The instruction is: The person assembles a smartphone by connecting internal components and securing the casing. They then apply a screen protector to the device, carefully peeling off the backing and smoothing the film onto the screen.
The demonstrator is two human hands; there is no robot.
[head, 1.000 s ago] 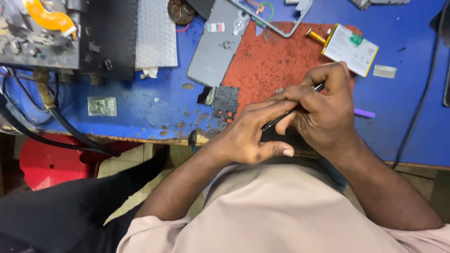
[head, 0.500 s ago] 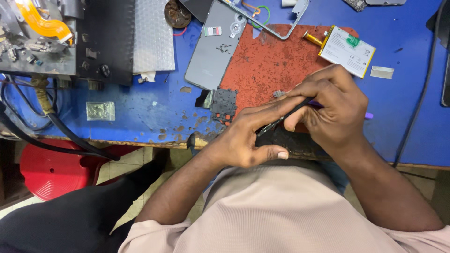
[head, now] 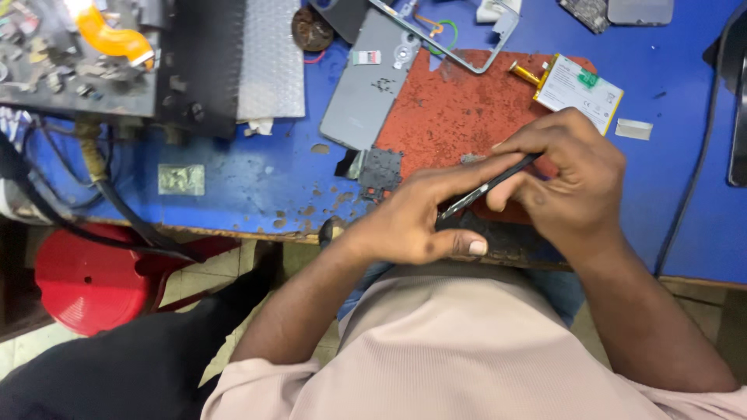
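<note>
My two hands meet at the near edge of a blue workbench (head: 257, 187). My right hand (head: 572, 183) pinches a thin dark tool (head: 486, 188), like tweezers, that slants down to the left. My left hand (head: 412, 222) lies against it, fingers stretched along the tool and thumb curled at the near side. Under both hands lies a dark flat device (head: 506, 237), which my left hand grips at its near edge. Most of the device is hidden by my hands.
A worn red mat (head: 459, 109) lies behind my hands, with a grey back cover (head: 366, 85), a metal frame (head: 467, 54), a white battery (head: 580, 89) and a small dark plate (head: 381, 167). A grey machine (head: 78, 62) and cables fill the far left. A red stool (head: 85, 280) stands below.
My hands stay together over the dark device. My right hand has shifted slightly right and more of the thin tool shows between the hands.
</note>
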